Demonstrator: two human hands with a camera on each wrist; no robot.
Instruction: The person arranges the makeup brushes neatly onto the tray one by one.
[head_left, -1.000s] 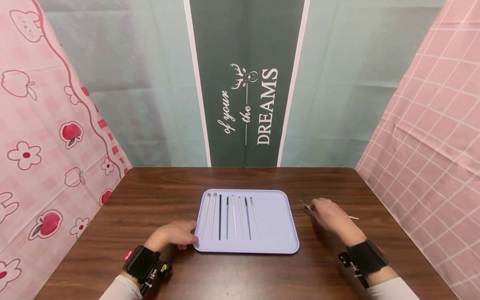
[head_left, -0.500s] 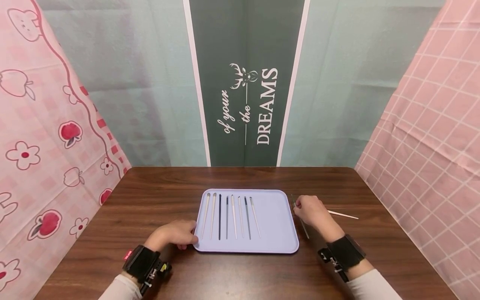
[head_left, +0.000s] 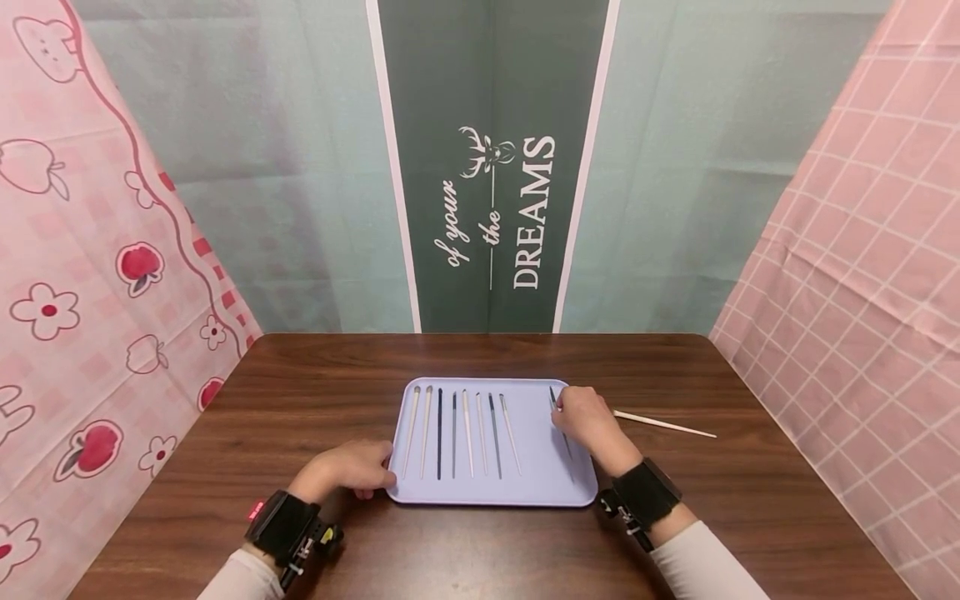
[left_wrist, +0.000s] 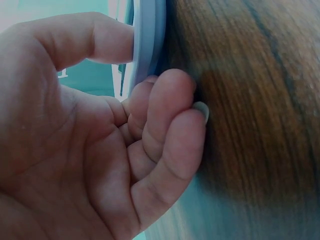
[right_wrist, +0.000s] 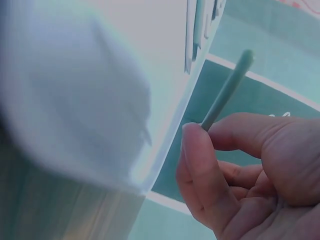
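Note:
On the lavender tray (head_left: 534,492), several slim brushes (head_left: 439,433) lie side by side, heads toward the far edge, with white, beige, grey and black handles. My left hand (head_left: 356,465) grips the tray's left rim near its front corner; in the left wrist view the thumb (left_wrist: 112,42) presses the rim from one side and curled fingers lie at the other. Above the right part of the tray, my right hand (head_left: 588,421) pinches a slim green-handled brush (right_wrist: 230,90) between thumb and forefinger. That brush points away from me, roughly in line with the row.
A pale-handled brush (head_left: 667,424) lies slantwise on the brown wooden table (head_left: 337,367), right of the tray. Green curtain (head_left: 315,208) hangs behind the table, pink cloths (head_left: 847,292) at both sides. Each wrist wears a black strap (head_left: 648,496) with a camera.
My right hand has moved left from beside the tray to above its right part, carrying the green-handled brush and turning it. The pale brush on the table came into fuller view. My left hand stayed put.

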